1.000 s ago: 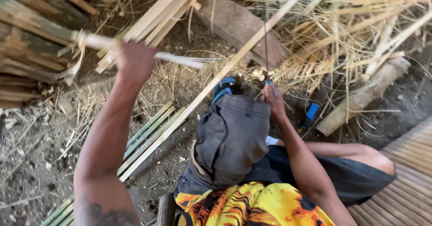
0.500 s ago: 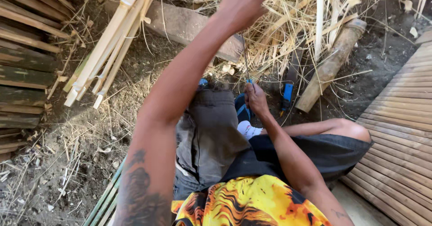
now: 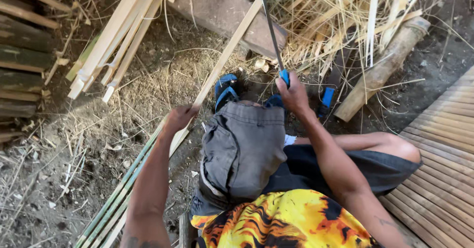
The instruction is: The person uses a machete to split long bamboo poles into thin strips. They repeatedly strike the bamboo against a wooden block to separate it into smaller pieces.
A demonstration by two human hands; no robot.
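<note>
Down comes our left hand (image 3: 178,118) from where it was raised high half a second ago, and now it is wrapped around the long bamboo strip (image 3: 232,48), fingers closed over it at about mid-length. That strip runs on a slant, from the green-edged slats (image 3: 114,198) low at our left, across the front of our knee, up toward the flat stone slab (image 3: 224,12) at the top of the view.

We judge this strip light and springy: thin, pale on its split face, stiff along its length but ready to flex and whip at the far end. Its cut edges look sharp, so the safest hold is where the left hand already sits, palm over the flat face, close to the working point and clear of the blade.

Over on the other side, our right hand (image 3: 294,92) is clenched on the blue handle (image 3: 284,76) of a long thin blade (image 3: 269,25), which points up and away, passing just beside the strip near the top of the frame. Whether the edge touches the strip we cannot tell.

Further out: a grey cloth (image 3: 244,151) drapes our knee, blue sandals (image 3: 224,89) peek out beyond it. A bundle of split strips (image 3: 116,35) lies at upper left, a round log (image 3: 382,70) and heaped dry shavings (image 3: 340,16) at upper right, and a slatted bamboo floor (image 3: 447,169) under us on the right.
</note>
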